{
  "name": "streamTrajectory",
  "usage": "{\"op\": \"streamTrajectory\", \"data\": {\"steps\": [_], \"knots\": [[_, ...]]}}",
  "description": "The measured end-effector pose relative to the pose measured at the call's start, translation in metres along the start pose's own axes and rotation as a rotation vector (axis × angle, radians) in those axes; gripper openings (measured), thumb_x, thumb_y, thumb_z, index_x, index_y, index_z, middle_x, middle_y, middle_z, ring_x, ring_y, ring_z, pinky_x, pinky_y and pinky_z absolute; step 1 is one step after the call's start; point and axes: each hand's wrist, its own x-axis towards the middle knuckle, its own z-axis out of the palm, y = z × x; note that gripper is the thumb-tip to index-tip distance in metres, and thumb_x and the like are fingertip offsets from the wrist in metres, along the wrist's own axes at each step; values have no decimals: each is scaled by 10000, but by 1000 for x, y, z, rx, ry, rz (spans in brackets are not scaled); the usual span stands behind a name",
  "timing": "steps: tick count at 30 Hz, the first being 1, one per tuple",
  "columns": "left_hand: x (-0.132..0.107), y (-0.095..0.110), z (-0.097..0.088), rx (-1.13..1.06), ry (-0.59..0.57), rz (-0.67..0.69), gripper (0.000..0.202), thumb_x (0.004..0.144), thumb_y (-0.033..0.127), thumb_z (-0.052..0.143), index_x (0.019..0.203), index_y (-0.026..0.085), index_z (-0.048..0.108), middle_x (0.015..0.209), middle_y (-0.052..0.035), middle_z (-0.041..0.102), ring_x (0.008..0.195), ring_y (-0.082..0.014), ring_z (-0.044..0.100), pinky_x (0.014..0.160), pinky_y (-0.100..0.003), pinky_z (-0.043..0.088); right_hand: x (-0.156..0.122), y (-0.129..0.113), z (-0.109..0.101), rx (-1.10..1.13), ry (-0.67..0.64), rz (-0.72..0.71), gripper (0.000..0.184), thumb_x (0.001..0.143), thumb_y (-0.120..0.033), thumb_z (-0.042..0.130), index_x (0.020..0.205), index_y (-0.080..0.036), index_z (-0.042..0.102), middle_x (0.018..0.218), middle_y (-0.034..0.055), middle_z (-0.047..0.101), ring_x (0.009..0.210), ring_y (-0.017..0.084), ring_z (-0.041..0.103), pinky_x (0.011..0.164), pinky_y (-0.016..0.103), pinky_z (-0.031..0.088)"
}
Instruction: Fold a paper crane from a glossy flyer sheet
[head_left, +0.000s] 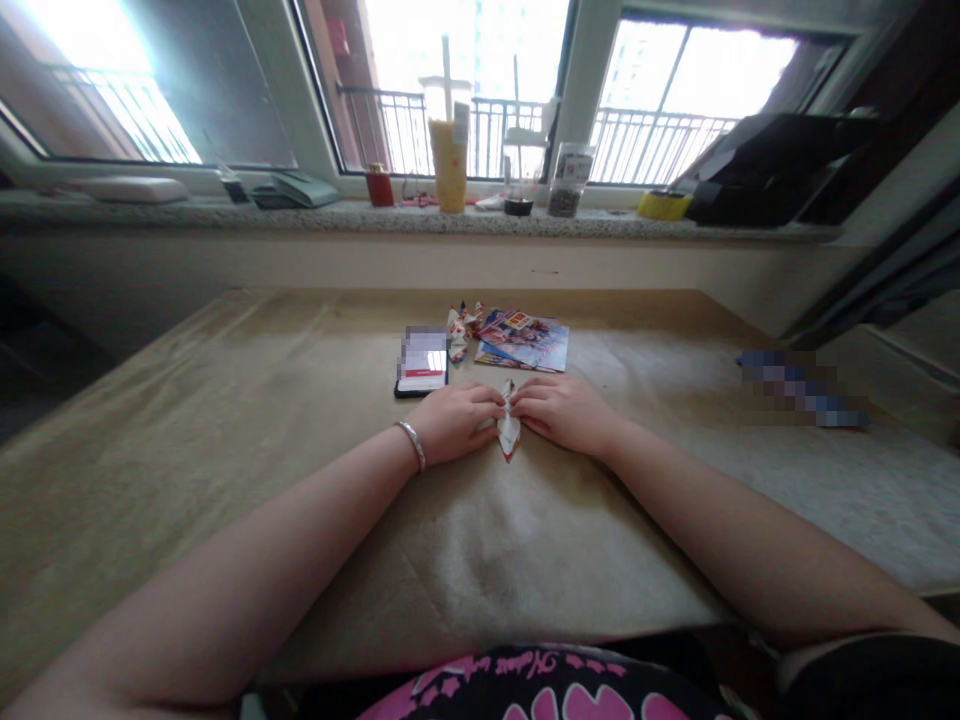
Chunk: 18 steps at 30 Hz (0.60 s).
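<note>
A small folded piece of paper (509, 432), white with red and coloured edges and pointed at both ends, lies on the table between my hands. My left hand (459, 418), with a silver bracelet at the wrist, pinches its left side. From the right, my right hand (561, 410) grips the opposite side with its fingertips. Just beyond my left hand is a phone (422, 362) with its screen lit. Several folded paper pieces (459, 335) sit beside the phone, next to a stack of printed paper sheets (532, 342).
A cloth-covered table (300, 400) spreads around my hands. At the right lies a blurred bluish item (802, 390). Along the windowsill (360, 222) stand a yellow drink cup (448, 165), a red jar (380, 186), a clear container (570, 180), yellow tape (664, 205) and a black bag (772, 170).
</note>
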Motion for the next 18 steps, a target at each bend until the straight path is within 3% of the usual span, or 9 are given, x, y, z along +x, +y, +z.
{"op": "streamTrajectory", "data": {"steps": [11, 18], "knots": [[-1, -5, 3, -70, 22, -11, 207, 855, 271, 546, 1001, 183, 662, 1040, -58, 670, 958, -176, 611, 874, -307, 489, 1, -6, -5, -79, -65, -59, 197, 892, -216, 495, 916, -194, 690, 959, 72, 702, 906, 203, 614, 764, 314, 468], [-1, -5, 2, -84, 3, -17, 211, 853, 260, 543, 1009, 177, 658, 1038, -61, 666, 964, -175, 605, 875, -308, 484, -2, -1, 0, 7, -6, 32, 176, 844, -207, 532, 824, -219, 707, 909, 42, 697, 844, 176, 603, 735, 276, 448]]}}
